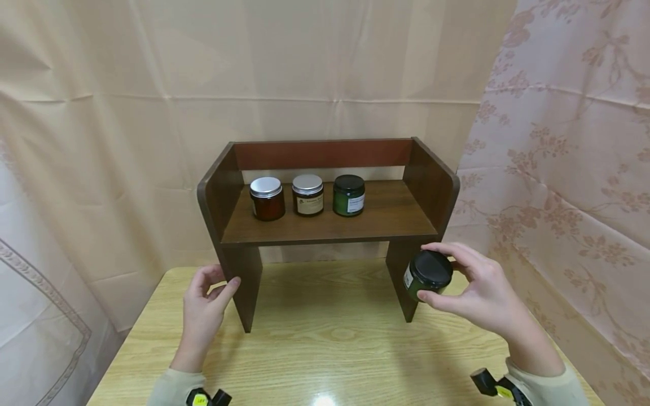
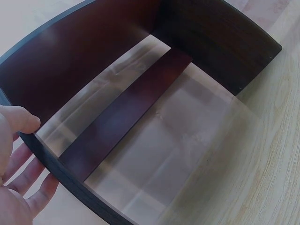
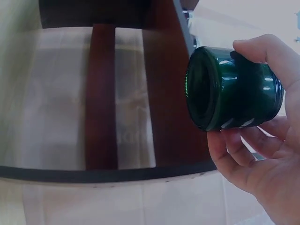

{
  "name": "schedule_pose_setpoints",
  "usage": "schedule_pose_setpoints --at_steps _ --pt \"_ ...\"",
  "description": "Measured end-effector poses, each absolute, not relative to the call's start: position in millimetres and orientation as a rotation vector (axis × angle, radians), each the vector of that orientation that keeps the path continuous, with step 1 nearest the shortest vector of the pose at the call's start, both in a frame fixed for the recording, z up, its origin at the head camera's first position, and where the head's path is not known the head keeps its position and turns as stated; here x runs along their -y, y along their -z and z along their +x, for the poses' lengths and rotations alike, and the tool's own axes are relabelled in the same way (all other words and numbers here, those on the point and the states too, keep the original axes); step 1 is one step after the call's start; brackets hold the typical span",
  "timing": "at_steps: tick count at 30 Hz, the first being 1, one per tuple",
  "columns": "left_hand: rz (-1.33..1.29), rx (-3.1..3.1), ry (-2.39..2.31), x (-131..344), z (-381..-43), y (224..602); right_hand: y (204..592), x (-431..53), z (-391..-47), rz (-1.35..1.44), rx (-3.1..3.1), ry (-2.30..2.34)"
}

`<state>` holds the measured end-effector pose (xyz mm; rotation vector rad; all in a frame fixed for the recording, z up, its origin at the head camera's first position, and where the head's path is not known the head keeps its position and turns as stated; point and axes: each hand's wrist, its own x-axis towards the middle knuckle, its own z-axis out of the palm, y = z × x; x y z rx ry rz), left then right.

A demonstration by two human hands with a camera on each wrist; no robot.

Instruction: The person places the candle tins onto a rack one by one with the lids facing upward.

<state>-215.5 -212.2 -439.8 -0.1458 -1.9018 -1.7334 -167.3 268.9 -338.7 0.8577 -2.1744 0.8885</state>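
My right hand (image 1: 482, 287) holds a green glass jar (image 1: 430, 270) with a black lid between thumb and fingers, just in front of the shelf's right side. The right wrist view shows the bottom of this green jar (image 3: 229, 89) facing the camera. With thumb in front and fingers behind, my left hand (image 1: 205, 310) grips the left side panel of the dark brown wooden shelf (image 1: 330, 239). On its upper board stand two amber jars with silver lids, one at left (image 1: 267, 200) and one in the middle (image 1: 308, 196), and a green jar with a black lid (image 1: 348, 196).
The shelf stands on a light wood-grain table (image 1: 325, 349). A beige curtain (image 1: 330, 67) hangs behind it, and a floral cloth (image 1: 574, 169) hangs at the right. A back rail (image 1: 325, 154) runs along the shelf's top.
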Motion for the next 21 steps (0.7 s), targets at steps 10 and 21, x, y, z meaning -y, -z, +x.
schedule_pose_setpoints --at_steps 10,21 --pt "-0.161 1.891 1.737 212.7 -215.8 440.4 316.0 -252.6 -172.2 0.847 2.139 -0.923" --pt "-0.159 1.895 1.722 213.5 -215.9 440.6 299.6 -235.5 -180.7 0.825 2.055 -0.872"
